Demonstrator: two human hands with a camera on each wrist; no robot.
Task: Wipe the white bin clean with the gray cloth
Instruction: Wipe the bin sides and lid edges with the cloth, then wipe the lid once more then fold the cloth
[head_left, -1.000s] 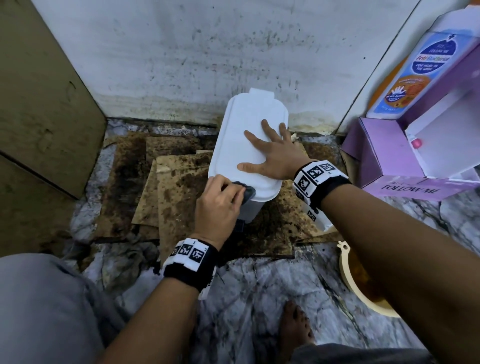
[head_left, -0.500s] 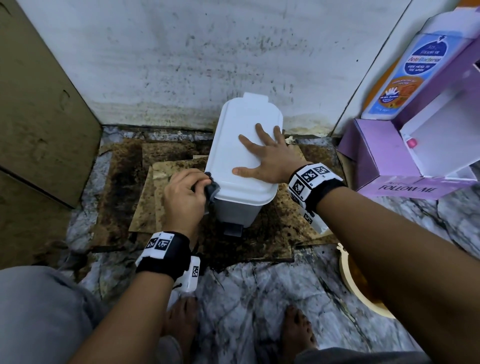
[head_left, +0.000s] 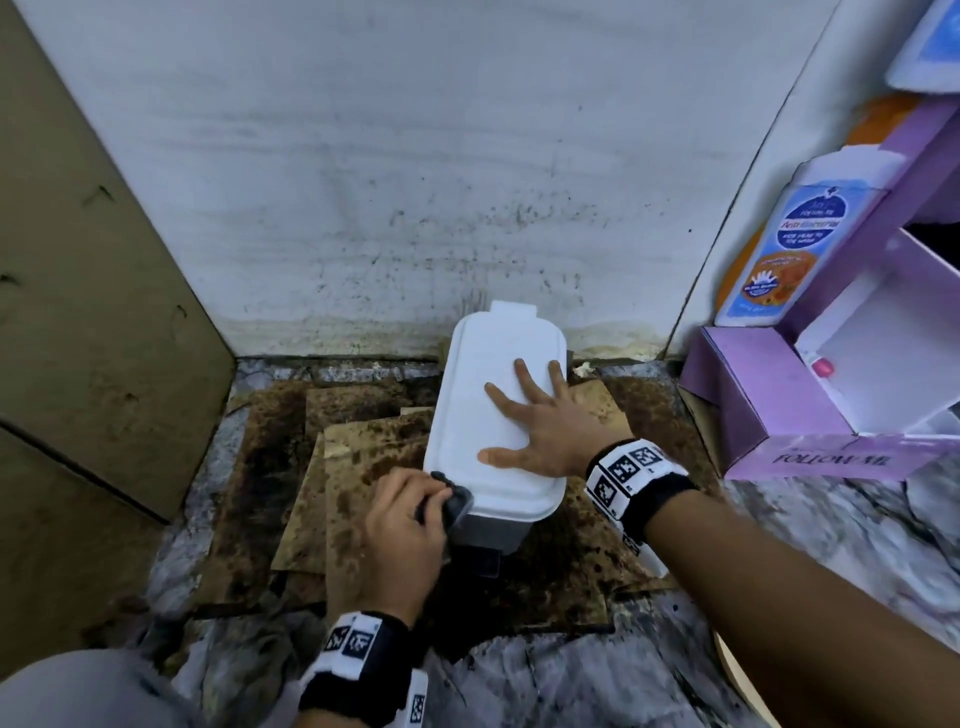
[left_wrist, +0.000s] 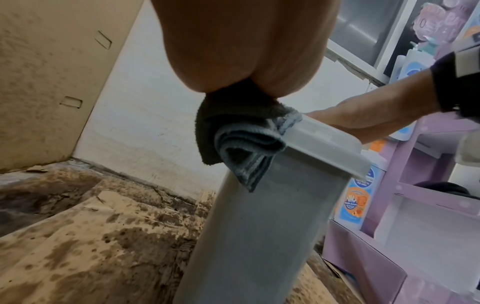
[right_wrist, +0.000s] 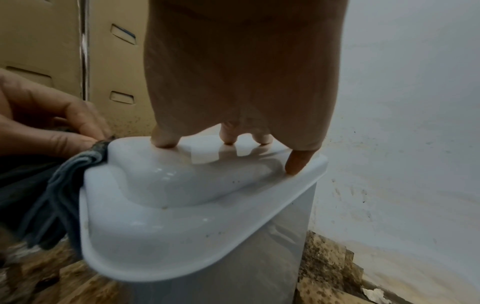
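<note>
Bin (head_left: 493, 415) stands on stained cardboard (head_left: 358, 452) against the far wall, lid shut. Change since a second ago: the cloth (head_left: 454, 501) has travelled from the near edge of the lid round to the left side, and now sits back at the near-left corner of the rim. Reads as the rim being worked in passes; lid top and body likely still to do, judging by specks visible on the lid in the right wrist view. Left hand (head_left: 402, 530) is knuckles-up, fingers clenched round the bunched cloth, pressing its folds against the corner of the lid; left wrist view shows the folded edge (left_wrist: 249, 142) tucked under the lip and hanging against the body. Right hand (head_left: 545, 421) lies flat on the lid, fingers spread and straight, fingertips (right_wrist: 165, 139) bearing down, grasping nothing, steadying the bin. Purple box (head_left: 779, 405) stands well right.
</note>
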